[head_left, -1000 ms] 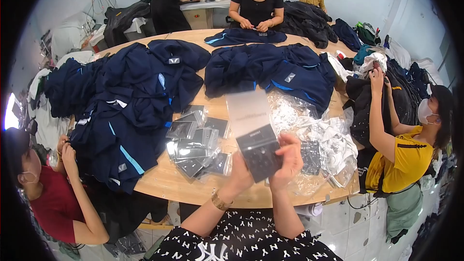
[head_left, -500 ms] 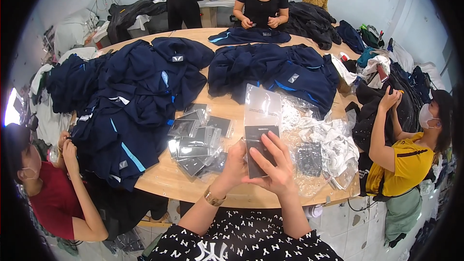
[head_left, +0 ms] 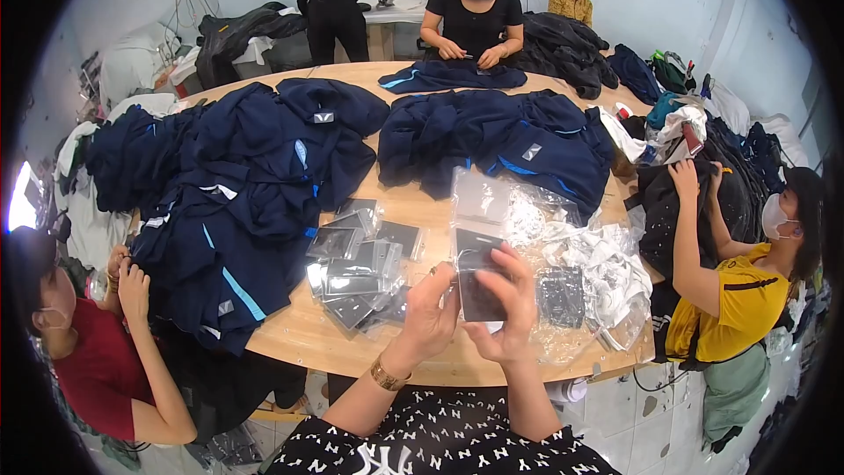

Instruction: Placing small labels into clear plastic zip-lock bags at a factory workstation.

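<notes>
Both of your hands are raised over the near edge of the wooden table [head_left: 308,334], and together they hold one small dark card in a clear plastic bag [head_left: 479,286]. Your left hand [head_left: 429,312] has its fingers curled against the bag's left edge, pinching it; your right hand [head_left: 510,308] wraps the other side, with fingers [head_left: 514,268] folded over the front of the card and clamped on it. The top of the clear bag [head_left: 479,198] stands up above your fingertips, upright and empty-looking. Just left of your left fingers lies a loose pile of packed cards [head_left: 356,268] in the same kind of bags, overlapping one another on the table. Just right of your right fingers sits a heap of crumpled clear wrappers [head_left: 598,273], with another dark card [head_left: 561,295] lying on it. Beyond your fingertips, further up the table, two heaps of navy jackets [head_left: 264,176] cover most of the surface. A person in yellow [head_left: 730,299] sits at the right, a person in red [head_left: 97,361] at the left, and a person in black [head_left: 475,18] works at the far edge.
</notes>
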Demonstrator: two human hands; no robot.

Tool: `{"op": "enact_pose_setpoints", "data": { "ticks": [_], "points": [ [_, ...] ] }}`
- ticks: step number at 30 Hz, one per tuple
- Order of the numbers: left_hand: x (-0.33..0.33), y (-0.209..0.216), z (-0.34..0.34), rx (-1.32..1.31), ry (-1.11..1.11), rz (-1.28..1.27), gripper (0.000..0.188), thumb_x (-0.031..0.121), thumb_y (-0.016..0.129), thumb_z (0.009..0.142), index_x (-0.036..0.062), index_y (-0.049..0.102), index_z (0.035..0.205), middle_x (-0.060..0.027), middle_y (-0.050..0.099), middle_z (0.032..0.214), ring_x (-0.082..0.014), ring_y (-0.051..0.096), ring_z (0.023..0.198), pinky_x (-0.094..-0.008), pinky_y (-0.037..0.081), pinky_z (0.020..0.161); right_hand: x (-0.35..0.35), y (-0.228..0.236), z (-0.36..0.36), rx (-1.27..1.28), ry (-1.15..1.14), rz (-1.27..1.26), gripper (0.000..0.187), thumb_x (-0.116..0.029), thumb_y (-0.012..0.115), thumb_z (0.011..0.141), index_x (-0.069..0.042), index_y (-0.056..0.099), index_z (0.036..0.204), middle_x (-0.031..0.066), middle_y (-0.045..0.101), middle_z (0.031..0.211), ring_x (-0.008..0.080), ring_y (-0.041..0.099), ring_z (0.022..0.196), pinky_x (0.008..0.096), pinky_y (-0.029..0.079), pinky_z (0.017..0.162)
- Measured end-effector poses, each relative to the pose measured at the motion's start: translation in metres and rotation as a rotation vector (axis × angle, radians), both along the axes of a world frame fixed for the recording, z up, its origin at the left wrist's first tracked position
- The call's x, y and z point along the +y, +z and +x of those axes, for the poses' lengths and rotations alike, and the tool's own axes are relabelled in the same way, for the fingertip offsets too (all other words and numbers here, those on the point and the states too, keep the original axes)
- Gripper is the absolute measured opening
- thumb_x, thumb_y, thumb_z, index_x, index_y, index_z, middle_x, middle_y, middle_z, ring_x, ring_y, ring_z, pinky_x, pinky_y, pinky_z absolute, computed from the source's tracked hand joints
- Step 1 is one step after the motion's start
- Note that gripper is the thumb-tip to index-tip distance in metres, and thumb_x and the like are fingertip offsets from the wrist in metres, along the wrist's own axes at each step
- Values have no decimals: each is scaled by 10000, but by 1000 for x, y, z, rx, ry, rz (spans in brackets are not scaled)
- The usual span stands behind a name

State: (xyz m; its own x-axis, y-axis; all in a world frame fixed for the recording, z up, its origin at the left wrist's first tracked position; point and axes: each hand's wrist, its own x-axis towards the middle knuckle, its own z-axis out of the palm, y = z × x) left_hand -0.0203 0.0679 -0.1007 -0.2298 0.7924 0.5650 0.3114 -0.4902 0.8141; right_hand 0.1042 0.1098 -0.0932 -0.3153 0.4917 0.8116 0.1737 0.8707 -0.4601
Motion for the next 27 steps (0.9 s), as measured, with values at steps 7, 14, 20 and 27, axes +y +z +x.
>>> {"op": "enact_pose_setpoints", "data": {
  "ticks": [7, 14, 20, 27],
  "points": [
    [0, 2, -3, -137, -149, -38, 182, -2, 421, 851, 3, 515, 1007, -127, 524, 909, -232, 521, 816, -292, 418, 736, 9, 19, 16, -59, 261, -295, 524, -257, 702, 661, -37, 558, 1114, 189, 456, 1218, 369, 373, 1214, 433, 341, 960],
    [1, -6, 5, -157, -132, -38, 221, 50, 410, 876, -27, 475, 1072, -143, 514, 946, -228, 520, 839, -290, 413, 760, 9, 3, 15, 78, 291, -445, 361, -57, 650, 698, -33, 610, 1056, 189, 473, 1233, 334, 358, 1237, 401, 353, 966],
    [-2, -23, 12, -96, -118, -146, 129, 58, 447, 863, -41, 450, 945, -152, 504, 750, -251, 503, 657, -337, 392, 580, 12, -9, 10, 175, 73, -480, 284, 18, 625, 705, -4, 616, 988, 179, 523, 1134, 304, 429, 1179, 354, 417, 912],
    [-3, -15, 9, 1, -90, -186, 146, 62, 484, 845, -30, 478, 958, -140, 515, 784, -220, 504, 678, -321, 401, 592, 9, -13, 2, 412, 53, -633, 300, 81, 603, 717, 18, 573, 1008, 179, 383, 1264, 270, 381, 1202, 376, 357, 979]
  ]
}}
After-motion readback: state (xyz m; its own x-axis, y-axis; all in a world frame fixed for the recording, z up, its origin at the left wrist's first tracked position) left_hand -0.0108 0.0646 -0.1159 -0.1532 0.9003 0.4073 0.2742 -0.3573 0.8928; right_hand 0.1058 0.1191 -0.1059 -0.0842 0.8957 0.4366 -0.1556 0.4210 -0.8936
